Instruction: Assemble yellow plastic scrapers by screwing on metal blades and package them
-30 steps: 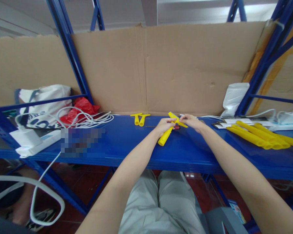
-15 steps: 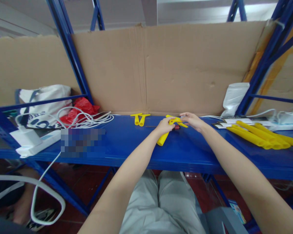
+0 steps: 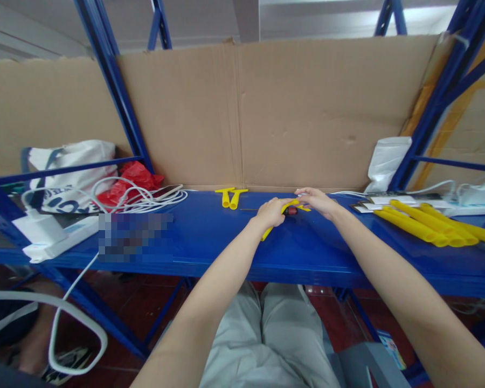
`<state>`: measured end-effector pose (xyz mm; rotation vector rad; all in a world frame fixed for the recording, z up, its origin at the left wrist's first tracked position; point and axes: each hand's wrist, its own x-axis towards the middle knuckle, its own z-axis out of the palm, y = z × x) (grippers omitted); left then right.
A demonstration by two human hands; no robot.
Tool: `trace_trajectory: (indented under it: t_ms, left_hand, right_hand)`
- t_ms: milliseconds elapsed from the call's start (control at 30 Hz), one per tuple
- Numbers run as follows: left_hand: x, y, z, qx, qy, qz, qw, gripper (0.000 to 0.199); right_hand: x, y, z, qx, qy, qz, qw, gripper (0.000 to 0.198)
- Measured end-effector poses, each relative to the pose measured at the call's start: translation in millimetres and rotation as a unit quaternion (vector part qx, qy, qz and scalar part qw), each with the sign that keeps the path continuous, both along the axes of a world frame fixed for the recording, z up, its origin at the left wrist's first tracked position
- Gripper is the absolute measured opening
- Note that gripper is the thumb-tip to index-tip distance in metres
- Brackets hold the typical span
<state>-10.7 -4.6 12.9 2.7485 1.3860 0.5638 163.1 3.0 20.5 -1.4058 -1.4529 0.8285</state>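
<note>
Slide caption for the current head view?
Left hand holding a yellow piece, right hand close beside it, over a blue shelf with yellow tubes.

Grey trousers point(image 3: 269, 347) — 2 bare forearms point(image 3: 216, 288)

I count: left hand point(image 3: 271, 212) 1; right hand point(image 3: 318, 202) 1; handheld yellow piece point(image 3: 290, 203) 1; yellow T-pieces point(image 3: 235, 200) 2; yellow tubes point(image 3: 406, 226) 4+

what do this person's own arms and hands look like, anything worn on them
Both the ungloved left hand and ungloved right hand are bare, with no watch or band visible at the wrists. No sleeve shows on the left forearm or right forearm. Any rings are too small to make out.
</note>
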Motion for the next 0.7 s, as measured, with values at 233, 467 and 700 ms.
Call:
trace_trajectory:
  t_ms: [233,467,700]
  left_hand:
    - [-1,11,-7.3,-0.016,-0.050,-0.004,0.999,0.064]
    - [-1,13,-6.5,-0.025,-0.083,0.000,0.996,0.059]
    - [-2,11,-4.6,-0.028,-0.090,-0.006,0.996,0.059]
  right_hand:
    - [23,8,1,0.009,-0.038,-0.042,0.998,0.023]
    - [79,9,-7,-0.054,-0.393,-0.297,0.868,0.037]
    - [86,6,-18,-0.151,-0.430,-0.248,0.855,0.043]
